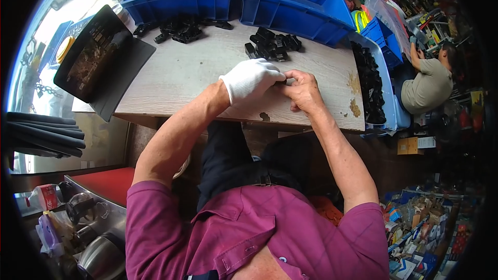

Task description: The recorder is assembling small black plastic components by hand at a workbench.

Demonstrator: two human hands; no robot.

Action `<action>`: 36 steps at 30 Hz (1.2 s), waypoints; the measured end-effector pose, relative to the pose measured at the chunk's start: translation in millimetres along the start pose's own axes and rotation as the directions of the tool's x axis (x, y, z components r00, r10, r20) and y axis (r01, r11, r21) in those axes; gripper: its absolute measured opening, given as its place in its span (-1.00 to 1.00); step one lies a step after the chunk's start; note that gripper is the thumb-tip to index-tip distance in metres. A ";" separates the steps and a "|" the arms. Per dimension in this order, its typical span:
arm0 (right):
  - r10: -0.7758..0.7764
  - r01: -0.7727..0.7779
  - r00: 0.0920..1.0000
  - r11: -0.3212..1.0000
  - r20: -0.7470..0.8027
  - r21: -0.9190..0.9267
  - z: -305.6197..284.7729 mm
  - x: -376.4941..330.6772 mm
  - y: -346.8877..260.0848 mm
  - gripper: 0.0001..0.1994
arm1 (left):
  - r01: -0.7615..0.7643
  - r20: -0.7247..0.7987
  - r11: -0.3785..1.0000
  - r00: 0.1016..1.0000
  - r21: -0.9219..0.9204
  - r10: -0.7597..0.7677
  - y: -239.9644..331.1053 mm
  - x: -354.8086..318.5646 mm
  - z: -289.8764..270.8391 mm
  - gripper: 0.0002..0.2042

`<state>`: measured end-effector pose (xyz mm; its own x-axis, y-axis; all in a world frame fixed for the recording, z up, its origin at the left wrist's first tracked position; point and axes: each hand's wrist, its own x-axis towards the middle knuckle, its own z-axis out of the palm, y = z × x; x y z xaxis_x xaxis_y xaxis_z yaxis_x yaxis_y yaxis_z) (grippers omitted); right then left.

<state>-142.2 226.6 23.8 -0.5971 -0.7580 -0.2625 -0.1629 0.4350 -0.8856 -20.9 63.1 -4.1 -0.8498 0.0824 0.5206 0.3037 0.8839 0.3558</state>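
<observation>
The bench [187, 75] is looked down on from above its near edge by a fisheye camera worn on the person's head, the left one of a side-by-side pair. The lens is tilted steeply downward, so the purple shirt [249, 223] is seen from above, large and close, on the near side of the bench. The left hand [252, 80] and the right hand [304, 93] are framed over the bench, upright and unmirrored. Beyond the bench, two blue bins [181, 6] are taken in; well to its right, a co-worker [428, 80] is shown small, farther from the lens.
</observation>
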 end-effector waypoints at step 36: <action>0.077 -0.028 0.955 0.984 -0.286 0.175 -57.6 30.7 -5.2 -0.47 | 0.457 -0.337 0.665 0.888 0.591 -0.312 -111.7 -10.2 -42.0 -0.80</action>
<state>-204.9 229.0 42.5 -0.8074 -0.5515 -0.2098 -0.0067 0.3642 -0.9313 -28.1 -55.8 -16.5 -0.7048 -0.3577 0.6127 -0.4414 0.8972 0.0161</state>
